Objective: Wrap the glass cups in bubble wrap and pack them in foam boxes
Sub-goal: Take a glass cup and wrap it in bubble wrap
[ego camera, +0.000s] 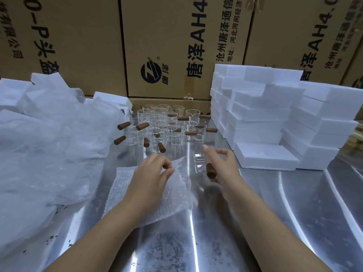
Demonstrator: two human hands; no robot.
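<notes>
A sheet of bubble wrap [157, 199] lies on the steel table in front of me. My left hand [155, 171] pinches its far edge and lifts it. My right hand [222, 163] grips a clear glass cup [200, 161] with a brown wooden handle [211, 170], held just right of the sheet. Several more glass cups with wooden handles [165, 126] stand grouped behind. White foam boxes [275, 118] are stacked at the right, with one low box [265, 158] nearest my right hand.
A big heap of loose bubble wrap and plastic [45, 146] fills the left side, with foam pieces [13, 93] behind it. Tall cardboard cartons [176, 46] wall off the back. The steel table [216, 242] is shiny and scuffed.
</notes>
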